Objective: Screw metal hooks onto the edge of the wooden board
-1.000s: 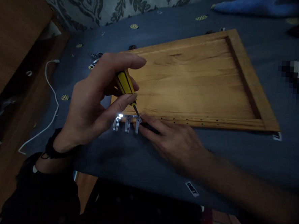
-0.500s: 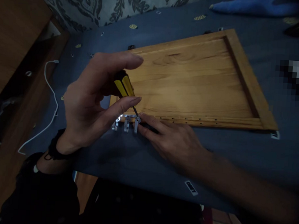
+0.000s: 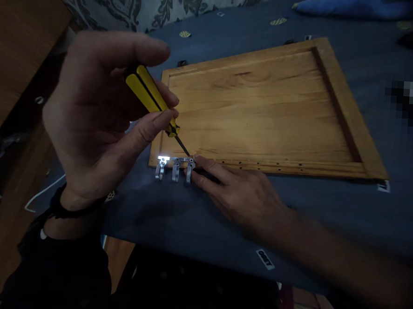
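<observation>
A screwdriver point(image 3: 149, 92) with a yellow and black handle leans between the thumb and fingers of my left hand point(image 3: 94, 105). Its thin shaft slopes down to the right, and the tip is at the right end of a shiny metal hook rail point(image 3: 176, 163). The rail lies along the near edge of a wooden panel point(image 3: 251, 106), its hooks hanging over that edge. My right hand point(image 3: 239, 189) pinches around the rail's right side at the panel's edge. A dark strip shows between its fingers, and the palm hides the rest.
The panel has a raised frame and rows of small holes along its near side. It lies on a dark blue patterned cloth point(image 3: 216, 225). A white cable point(image 3: 45, 191) is at the left, and a blue cloth item point(image 3: 351, 7) lies at the back right.
My left hand has moved left and up, and the screwdriver now tilts more to the left, with more of its handle and shaft showing. My right hand stays at the rail.
</observation>
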Demonstrator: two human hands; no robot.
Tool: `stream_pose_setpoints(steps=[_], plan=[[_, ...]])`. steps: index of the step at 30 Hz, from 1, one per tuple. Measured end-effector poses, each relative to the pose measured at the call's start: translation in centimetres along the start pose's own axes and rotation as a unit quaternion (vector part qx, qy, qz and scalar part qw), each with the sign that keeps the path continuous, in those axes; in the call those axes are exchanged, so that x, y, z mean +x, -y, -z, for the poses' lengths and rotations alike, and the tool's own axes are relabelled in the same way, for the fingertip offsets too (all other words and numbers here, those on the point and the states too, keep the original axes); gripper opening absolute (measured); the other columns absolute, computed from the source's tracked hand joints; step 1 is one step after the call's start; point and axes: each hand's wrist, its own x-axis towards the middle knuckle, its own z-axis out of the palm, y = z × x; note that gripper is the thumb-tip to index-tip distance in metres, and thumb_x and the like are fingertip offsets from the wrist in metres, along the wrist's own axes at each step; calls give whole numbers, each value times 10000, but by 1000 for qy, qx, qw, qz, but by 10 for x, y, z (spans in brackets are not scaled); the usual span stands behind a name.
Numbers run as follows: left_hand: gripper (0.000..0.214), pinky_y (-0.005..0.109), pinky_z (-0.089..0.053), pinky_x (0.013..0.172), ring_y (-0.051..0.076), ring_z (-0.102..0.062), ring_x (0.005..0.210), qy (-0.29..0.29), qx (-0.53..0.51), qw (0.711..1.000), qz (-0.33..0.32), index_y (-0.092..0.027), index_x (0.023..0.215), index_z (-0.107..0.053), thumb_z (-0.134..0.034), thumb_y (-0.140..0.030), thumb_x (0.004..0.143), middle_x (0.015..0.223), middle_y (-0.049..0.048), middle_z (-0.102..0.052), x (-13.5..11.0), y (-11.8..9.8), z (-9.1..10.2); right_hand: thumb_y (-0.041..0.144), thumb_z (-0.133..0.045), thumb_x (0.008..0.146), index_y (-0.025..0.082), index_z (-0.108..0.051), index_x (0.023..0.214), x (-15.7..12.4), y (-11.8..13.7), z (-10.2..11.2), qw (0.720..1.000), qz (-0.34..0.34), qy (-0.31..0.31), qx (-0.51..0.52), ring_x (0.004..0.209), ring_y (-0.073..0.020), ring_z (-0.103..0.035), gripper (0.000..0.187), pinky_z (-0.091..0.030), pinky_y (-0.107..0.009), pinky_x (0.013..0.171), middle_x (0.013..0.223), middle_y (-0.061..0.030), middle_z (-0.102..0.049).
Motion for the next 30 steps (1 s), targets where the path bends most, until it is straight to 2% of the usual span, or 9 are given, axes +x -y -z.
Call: stream_pose_setpoints(steps=[3, 7, 8, 14, 19, 23, 30], plan=[[498, 325, -660, 823, 163, -713, 1017, -18, -11, 999, 33, -325, 1314, -572, -755, -102, 909, 1259, -37, -641, -2, -6, -3, 66, -526, 958, 207, -736, 1193, 0, 0, 0, 1000, 6, -11, 12, 811, -177, -728, 345, -500, -292, 547, 1379, -75, -691], [290, 311, -641, 964, 146, -698, 1088, -10, 22, 981, 190, -279, 1241, -600, -673, -155, 989, 1286, -39, -572, -4, -25, -11, 67, -512, 980, 208, -727, 1214, 1, 1, 0, 1000, 4, -11, 7, 872, -191, -738, 348, -537, -307, 605, 1391, -79, -682], [287, 308, -639, 975, 147, -697, 1089, -14, 16, 978, 205, -283, 1235, -610, -674, -152, 988, 1286, -39, -571, -5, -27, -12, 67, -510, 980, 210, -729, 1215, 1, 1, 0, 1000, 3, -13, 6, 869, -195, -741, 352, -541, -312, 597, 1387, -79, -683], [472, 334, -679, 853, 181, -716, 1003, -42, -62, 991, 110, -366, 1243, -686, -759, -71, 882, 1224, -13, -649, -7, -13, -15, 64, -537, 960, 213, -738, 1205, 2, 1, 2, 1000, 4, -9, 6, 846, -186, -750, 350, -545, -286, 568, 1355, -80, -703], [451, 362, -689, 847, 207, -727, 1014, -39, -60, 992, 108, -393, 1257, -686, -764, -141, 892, 1218, 1, -640, -8, -7, -17, 62, -541, 954, 208, -747, 1164, 3, 1, 2, 1000, 3, -15, 11, 849, -191, -755, 329, -552, -285, 572, 1345, -84, -708], [444, 362, -682, 830, 205, -728, 996, -43, -76, 990, 107, -367, 1258, -698, -763, -131, 887, 1176, 11, -651, -8, -7, -17, 67, -549, 950, 200, -745, 1158, 3, 0, 1, 1000, 5, -11, 16, 867, -209, -761, 316, -565, -301, 572, 1341, -102, -706], [424, 380, -673, 862, 216, -736, 1040, -3, -43, 994, 100, -365, 1297, -664, -746, -193, 918, 1258, 10, -645, -8, -10, -13, 75, -568, 949, 217, -744, 1217, 4, 1, 1, 1000, 2, 7, 7, 869, -199, -757, 350, -586, -294, 633, 1351, -92, -702]])
